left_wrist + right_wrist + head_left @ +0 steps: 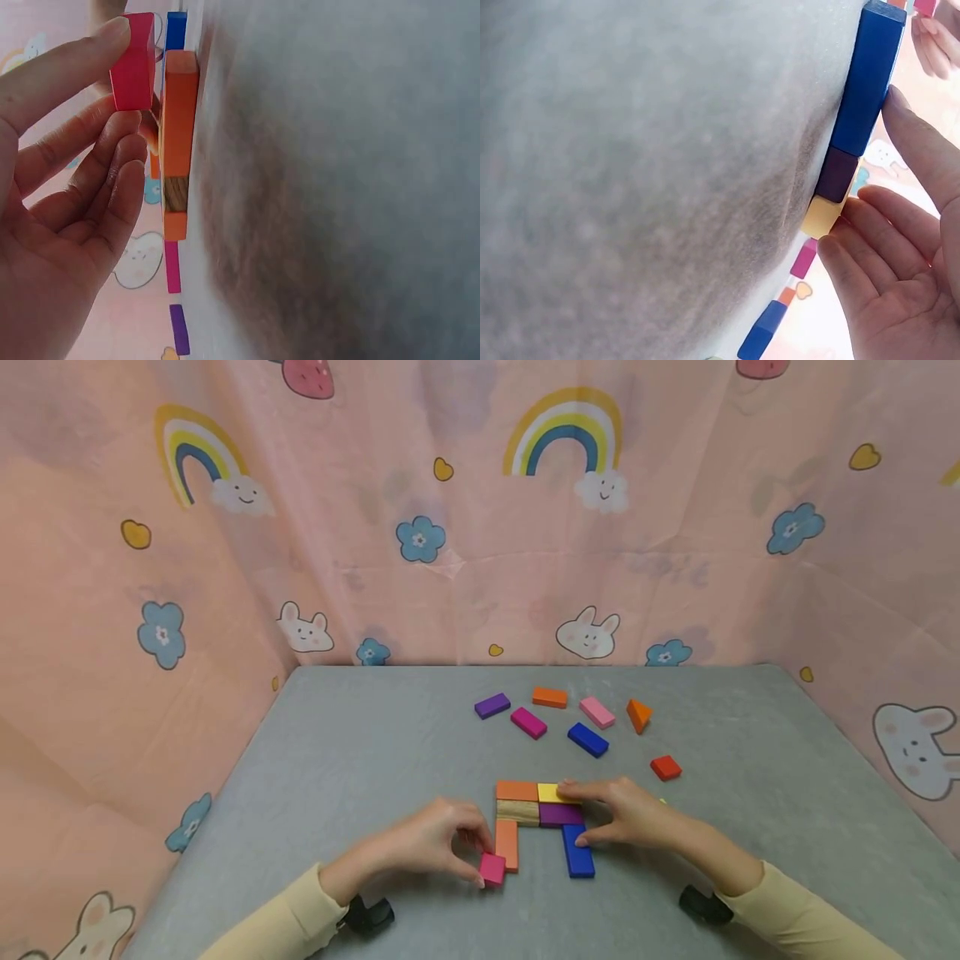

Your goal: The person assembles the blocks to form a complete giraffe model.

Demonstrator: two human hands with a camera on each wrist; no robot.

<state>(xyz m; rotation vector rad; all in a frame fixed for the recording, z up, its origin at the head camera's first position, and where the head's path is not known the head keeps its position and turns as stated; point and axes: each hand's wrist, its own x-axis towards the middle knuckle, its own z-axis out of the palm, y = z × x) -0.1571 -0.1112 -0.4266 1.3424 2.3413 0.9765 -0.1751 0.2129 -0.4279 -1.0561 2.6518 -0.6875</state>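
Observation:
In the head view my left hand [431,839] pinches a small dark-pink block [492,869] between thumb and fingers, at the near end of an upright-running orange block [507,845]. The left wrist view shows that pink block [133,64] raised off the grey surface. My right hand [633,814] lies over the arrangement's right side, its index finger at a yellow block [548,792] and its thumb on a long blue block [579,862]. A second orange block [517,790], a wood-grain block [517,812] and a purple block [560,814] join these side by side.
Farther back lie loose blocks: purple [492,706], magenta [528,722], orange [550,697], light pink [597,712], blue [588,740], an orange triangle [638,716] and a red one [666,767]. A patterned pink curtain [480,585] hangs around the grey table [360,735].

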